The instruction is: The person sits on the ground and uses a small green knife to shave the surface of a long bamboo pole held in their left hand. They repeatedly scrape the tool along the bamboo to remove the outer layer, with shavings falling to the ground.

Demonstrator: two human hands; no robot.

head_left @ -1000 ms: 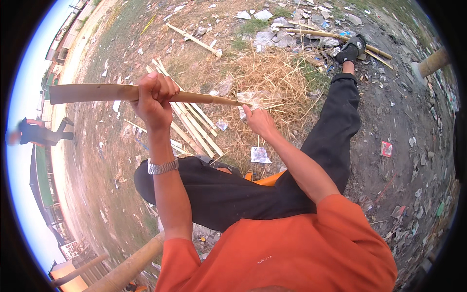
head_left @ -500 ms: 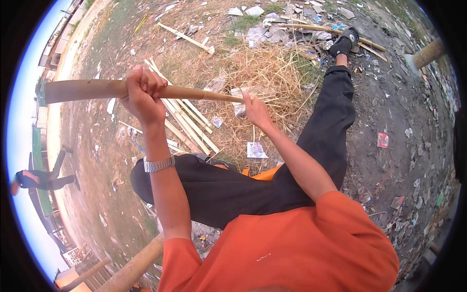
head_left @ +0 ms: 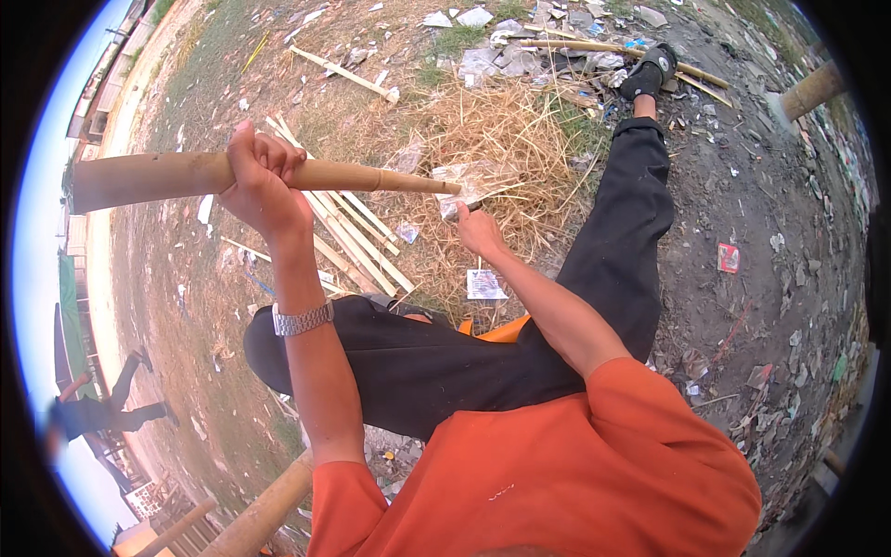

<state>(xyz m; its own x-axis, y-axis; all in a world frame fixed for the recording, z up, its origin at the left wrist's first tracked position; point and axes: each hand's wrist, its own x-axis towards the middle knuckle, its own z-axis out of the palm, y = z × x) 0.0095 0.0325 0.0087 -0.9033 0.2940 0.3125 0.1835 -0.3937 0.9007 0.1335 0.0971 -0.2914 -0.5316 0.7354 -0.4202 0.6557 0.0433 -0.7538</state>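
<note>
My left hand (head_left: 263,176), with a metal watch (head_left: 303,319) on the wrist, is closed round a bamboo pole (head_left: 371,177). The pole lies almost level across the view, its wide end at the far left and its thin end over a heap of straw-like shavings (head_left: 506,148). Just below that thin end is my right hand (head_left: 478,230), apart from the pole. Its fingers are curled, and a small dark piece shows by the thumb. What it holds is too small to make out.
Several split bamboo strips (head_left: 357,237) lie left of the shavings. My outstretched leg (head_left: 626,209) crosses the right side, its foot near more bamboo and litter. Something orange (head_left: 506,330) is under my legs. A person (head_left: 111,404) walks at the far left. Bamboo posts (head_left: 264,511) stand nearby.
My right hand has come away from the pole's thin end, toward me. The pole and my left hand have shifted slightly left. The walking person has changed position.
</note>
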